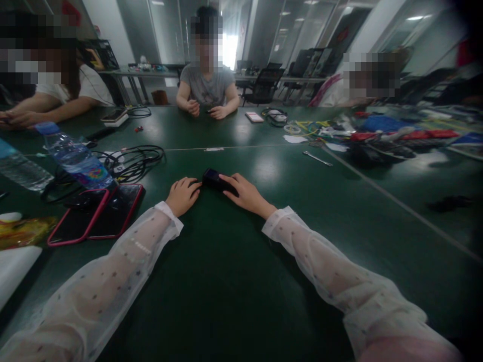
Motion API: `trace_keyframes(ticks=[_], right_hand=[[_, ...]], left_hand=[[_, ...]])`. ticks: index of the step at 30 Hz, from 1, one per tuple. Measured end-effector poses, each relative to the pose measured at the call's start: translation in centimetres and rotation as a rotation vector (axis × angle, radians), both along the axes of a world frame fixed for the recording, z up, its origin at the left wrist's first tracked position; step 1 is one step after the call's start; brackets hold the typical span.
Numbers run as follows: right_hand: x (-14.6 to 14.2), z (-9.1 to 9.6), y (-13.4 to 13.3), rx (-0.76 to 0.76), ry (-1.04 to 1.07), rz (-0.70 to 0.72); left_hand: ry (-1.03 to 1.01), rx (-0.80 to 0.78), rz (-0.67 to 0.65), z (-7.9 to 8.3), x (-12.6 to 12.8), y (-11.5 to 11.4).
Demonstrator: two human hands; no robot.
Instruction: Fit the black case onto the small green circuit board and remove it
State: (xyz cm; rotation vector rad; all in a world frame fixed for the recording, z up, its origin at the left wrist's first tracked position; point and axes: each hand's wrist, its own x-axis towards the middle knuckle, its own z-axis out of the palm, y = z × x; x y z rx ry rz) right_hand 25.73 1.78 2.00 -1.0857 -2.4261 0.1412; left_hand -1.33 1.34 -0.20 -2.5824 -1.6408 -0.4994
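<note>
Plainly, the device [210,175] is on the green table [226,291], straight ahead between the two hands. The right hand [244,191] has closed about its right end, fingers over the top and thumb along the near side, while the dark screen at the other end is left uncovered. The left hand [184,195] lies palm down with its fingers loosely spread and nothing in its grasp; its fingertips come right up to the device's left end — whether they touch it, I cannot tell. Both forearms reach in from the lower corners in sheer, spotted sleeves [124,269].

Left of the left hand, two red-rimmed phones [115,213] overlap. Behind them a blue-capped bottle [77,157] leans at a slant beside a coil of black cable [141,160], with a second bottle [22,168] further left. A yellow packet [32,231] lies near the left edge.

Beyond the right hand, well apart from it, a wrench [317,159] lies at an angle, and past that a heap of wires [315,127] and other clutter spreads rightward. Across the table sits a person in a grey shirt [208,85], both hands over the tabletop — a white-edged phone [254,117] lies nearby.
</note>
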Motion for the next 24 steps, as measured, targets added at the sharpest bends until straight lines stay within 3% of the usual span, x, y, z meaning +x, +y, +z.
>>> trace_keyframes(ticks=[18,24], right_hand=[[-0.02,0.22,-0.27,-0.021,0.0,0.003],[0.01,0.0,-0.26,0.039,0.07,-0.017]], left_hand=[[0.002,-0.04,-0.009,0.29,-0.06,-0.09],[0.003,-0.031,0.001,0.48,0.11,-0.27]])
